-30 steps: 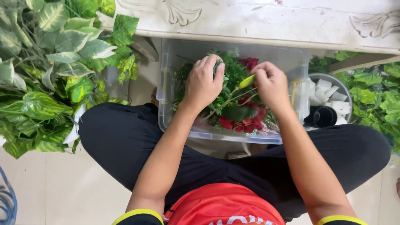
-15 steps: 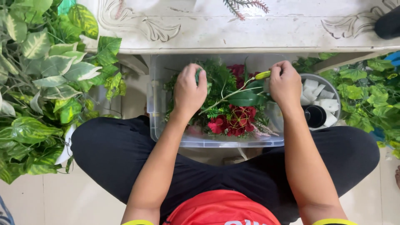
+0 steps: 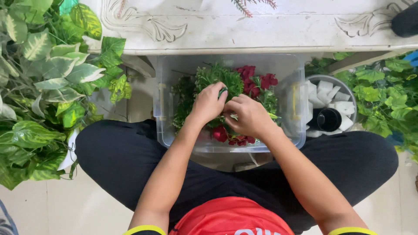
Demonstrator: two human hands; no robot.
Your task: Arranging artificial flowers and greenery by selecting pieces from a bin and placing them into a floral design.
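A clear plastic bin (image 3: 296, 139) sits on the floor between my knees, filled with green artificial foliage (image 3: 215, 76) and red artificial flowers (image 3: 257, 80). My left hand (image 3: 208, 104) and my right hand (image 3: 248, 116) meet over the middle of the bin, fingers pinched together on a green stem (image 3: 223, 92) among the flowers. More red blooms (image 3: 230, 137) lie under my right hand near the front wall of the bin.
A white carved table edge (image 3: 261, 41) runs across the top. Large variegated leaf plants (image 3: 48, 87) fill the left side, and more leaves (image 3: 387, 91) the right. A round tub (image 3: 348, 87) of white blocks with a black cup stands right of the bin.
Both hands have come together from the bin's sides to its middle. The view has shifted slightly, showing more of the bin.
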